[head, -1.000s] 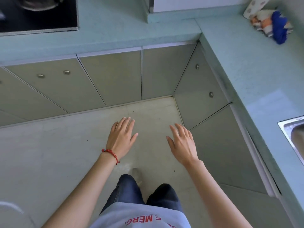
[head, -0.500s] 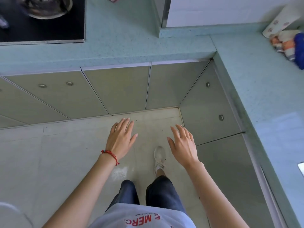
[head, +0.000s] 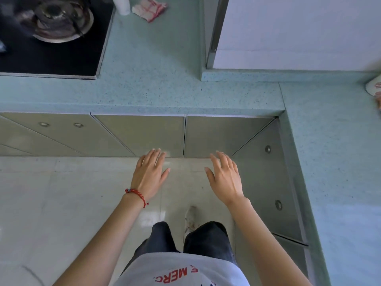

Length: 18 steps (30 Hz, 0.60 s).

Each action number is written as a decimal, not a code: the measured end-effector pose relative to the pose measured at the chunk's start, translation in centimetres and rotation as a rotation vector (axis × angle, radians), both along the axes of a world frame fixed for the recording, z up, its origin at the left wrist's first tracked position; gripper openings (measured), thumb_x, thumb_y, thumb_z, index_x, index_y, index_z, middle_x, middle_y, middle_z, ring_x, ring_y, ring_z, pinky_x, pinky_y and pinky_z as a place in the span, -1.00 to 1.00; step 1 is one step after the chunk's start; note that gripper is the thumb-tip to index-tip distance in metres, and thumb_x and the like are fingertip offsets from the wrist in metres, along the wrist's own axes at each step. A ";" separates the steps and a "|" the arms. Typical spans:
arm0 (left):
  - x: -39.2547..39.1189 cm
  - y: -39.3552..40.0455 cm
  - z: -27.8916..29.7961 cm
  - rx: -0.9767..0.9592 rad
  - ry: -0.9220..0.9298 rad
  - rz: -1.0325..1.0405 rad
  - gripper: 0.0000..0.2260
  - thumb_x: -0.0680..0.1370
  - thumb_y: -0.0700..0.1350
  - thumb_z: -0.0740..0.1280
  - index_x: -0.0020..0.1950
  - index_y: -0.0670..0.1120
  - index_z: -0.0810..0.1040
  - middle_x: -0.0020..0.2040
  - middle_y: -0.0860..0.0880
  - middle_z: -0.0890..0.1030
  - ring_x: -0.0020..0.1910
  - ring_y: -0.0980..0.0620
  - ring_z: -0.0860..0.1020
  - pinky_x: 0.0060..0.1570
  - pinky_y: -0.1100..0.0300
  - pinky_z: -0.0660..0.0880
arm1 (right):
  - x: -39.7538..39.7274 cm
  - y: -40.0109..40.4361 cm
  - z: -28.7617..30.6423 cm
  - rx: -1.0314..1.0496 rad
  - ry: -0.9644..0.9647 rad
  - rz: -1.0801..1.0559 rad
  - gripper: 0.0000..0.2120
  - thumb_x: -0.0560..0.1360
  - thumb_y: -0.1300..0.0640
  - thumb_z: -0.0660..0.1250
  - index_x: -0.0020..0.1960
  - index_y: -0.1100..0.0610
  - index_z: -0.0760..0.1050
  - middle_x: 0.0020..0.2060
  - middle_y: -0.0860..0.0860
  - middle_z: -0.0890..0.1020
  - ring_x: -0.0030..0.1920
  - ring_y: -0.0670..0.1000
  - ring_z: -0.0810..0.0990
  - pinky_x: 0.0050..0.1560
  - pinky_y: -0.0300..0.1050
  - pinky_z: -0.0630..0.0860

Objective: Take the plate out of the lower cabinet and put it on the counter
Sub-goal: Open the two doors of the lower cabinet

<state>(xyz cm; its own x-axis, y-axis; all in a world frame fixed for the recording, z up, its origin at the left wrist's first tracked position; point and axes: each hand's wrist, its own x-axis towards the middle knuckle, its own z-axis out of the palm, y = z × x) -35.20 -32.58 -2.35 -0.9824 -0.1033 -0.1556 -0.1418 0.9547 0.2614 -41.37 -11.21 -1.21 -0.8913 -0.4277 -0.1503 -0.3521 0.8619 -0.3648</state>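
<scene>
Both hands are flat and spread out, palms down, holding nothing. The left hand (head: 149,175) is in the middle of the frame, with a red bracelet (head: 137,195) on its wrist. The right hand (head: 223,178) is just to the right of it, and the two do not touch. Their fingertips point up at the gray cabinet doors (head: 142,135), which are all shut. The plate cannot be seen. Above the doors runs the blue-green counter (head: 165,89). A black stove (head: 51,38) sits in the upper left. A small cloth (head: 149,9) lies at the top, near the stove.
</scene>
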 end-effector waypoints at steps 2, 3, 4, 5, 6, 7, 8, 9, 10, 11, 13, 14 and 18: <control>-1.4 0.2 -0.3 0.002 -0.003 0.021 -0.57 0.56 -0.02 0.17 0.35 -0.22 0.30 0.39 -0.23 0.37 0.41 -0.16 0.28 0.37 -0.07 0.23 | -1.7 -0.2 -0.5 -0.004 -0.013 0.023 -0.60 0.57 0.06 0.14 0.34 0.23 0.29 0.35 0.23 0.36 0.39 0.21 0.27 0.36 0.09 0.20; -2.1 0.2 -0.3 0.006 -0.004 0.030 -0.57 0.56 -0.02 0.17 0.35 -0.22 0.30 0.39 -0.23 0.37 0.41 -0.16 0.28 0.36 -0.08 0.23 | -2.3 -0.4 -0.7 -0.008 -0.021 0.026 -0.60 0.57 0.06 0.15 0.34 0.23 0.29 0.35 0.24 0.36 0.39 0.21 0.27 0.36 0.10 0.20; -2.6 0.3 -0.4 0.011 -0.007 0.039 -0.57 0.55 -0.02 0.18 0.34 -0.22 0.30 0.39 -0.23 0.37 0.41 -0.16 0.29 0.36 -0.08 0.23 | -2.8 -0.6 -0.9 -0.012 -0.029 0.026 -0.60 0.57 0.06 0.15 0.33 0.23 0.30 0.35 0.24 0.36 0.38 0.21 0.28 0.36 0.10 0.20; -3.2 0.3 -0.6 0.015 -0.008 0.045 -0.57 0.55 -0.02 0.18 0.34 -0.22 0.30 0.39 -0.23 0.37 0.40 -0.16 0.29 0.36 -0.08 0.23 | -3.3 -0.8 -1.1 -0.014 -0.038 0.024 -0.61 0.56 0.06 0.15 0.33 0.22 0.30 0.35 0.24 0.37 0.38 0.21 0.28 0.36 0.10 0.21; -3.8 0.3 -0.7 0.018 -0.009 0.050 -0.57 0.55 -0.02 0.18 0.35 -0.22 0.30 0.39 -0.23 0.37 0.40 -0.16 0.29 0.36 -0.08 0.23 | -3.7 -1.1 -1.4 -0.016 -0.048 0.021 -0.61 0.56 0.06 0.15 0.33 0.22 0.30 0.35 0.24 0.37 0.38 0.21 0.28 0.36 0.10 0.21; -4.4 0.2 -0.9 0.022 -0.011 0.053 -0.57 0.55 -0.02 0.18 0.35 -0.22 0.30 0.39 -0.23 0.37 0.40 -0.16 0.29 0.36 -0.08 0.23 | -4.1 -1.3 -1.7 -0.018 -0.060 0.017 -0.60 0.56 0.05 0.15 0.33 0.22 0.30 0.35 0.24 0.37 0.38 0.21 0.28 0.36 0.10 0.20; -5.0 0.0 -1.2 0.030 -0.011 0.057 -0.57 0.55 -0.03 0.19 0.34 -0.22 0.30 0.38 -0.24 0.38 0.39 -0.17 0.30 0.36 -0.08 0.24 | -4.6 -1.6 -2.1 -0.016 -0.072 0.015 -0.60 0.57 0.05 0.15 0.34 0.21 0.30 0.35 0.24 0.36 0.38 0.21 0.28 0.36 0.10 0.20; -5.6 -0.1 -1.5 0.039 -0.009 0.060 -0.57 0.55 -0.03 0.20 0.34 -0.23 0.31 0.38 -0.24 0.38 0.38 -0.18 0.31 0.36 -0.09 0.25 | -5.0 -1.8 -2.5 -0.012 -0.085 0.014 -0.60 0.57 0.05 0.14 0.34 0.21 0.29 0.36 0.24 0.36 0.38 0.21 0.28 0.36 0.10 0.20; -6.1 -0.3 -1.8 0.048 -0.007 0.060 -0.58 0.55 -0.04 0.20 0.34 -0.23 0.31 0.37 -0.24 0.38 0.38 -0.19 0.32 0.35 -0.09 0.26 | -5.4 -2.1 -2.9 -0.008 -0.096 0.014 -0.60 0.57 0.05 0.13 0.34 0.21 0.28 0.36 0.23 0.35 0.38 0.21 0.27 0.37 0.10 0.19; -6.7 -0.4 -2.0 0.056 -0.007 0.059 -0.58 0.55 -0.04 0.20 0.34 -0.22 0.31 0.37 -0.24 0.38 0.38 -0.19 0.32 0.35 -0.10 0.26 | -5.8 -2.4 -3.2 -0.004 -0.104 0.011 -0.60 0.57 0.05 0.13 0.35 0.21 0.28 0.37 0.23 0.34 0.39 0.20 0.27 0.37 0.09 0.18; -7.6 -0.8 -2.6 0.080 -0.017 0.050 -0.58 0.55 -0.04 0.20 0.34 -0.23 0.31 0.37 -0.24 0.38 0.38 -0.18 0.31 0.35 -0.09 0.25 | -6.7 -3.0 -3.7 -0.007 -0.115 -0.015 -0.60 0.57 0.06 0.13 0.35 0.21 0.28 0.37 0.23 0.33 0.39 0.19 0.27 0.36 0.09 0.18; -8.1 -1.0 -2.9 0.096 -0.020 0.047 -0.58 0.55 -0.05 0.21 0.34 -0.24 0.31 0.37 -0.24 0.39 0.38 -0.19 0.31 0.35 -0.09 0.25 | -7.0 -3.3 -3.8 -0.019 -0.117 -0.040 -0.61 0.56 0.07 0.14 0.34 0.21 0.29 0.37 0.23 0.34 0.38 0.20 0.28 0.35 0.08 0.19; -9.9 -2.0 -4.1 0.176 -0.034 0.092 -0.58 0.55 -0.06 0.19 0.35 -0.23 0.29 0.39 -0.24 0.36 0.40 -0.18 0.28 0.37 -0.06 0.22 | -8.5 -4.9 -4.5 -0.170 -0.155 -0.146 -0.64 0.54 0.14 0.19 0.31 0.23 0.32 0.31 0.20 0.42 0.32 0.19 0.35 0.29 0.05 0.28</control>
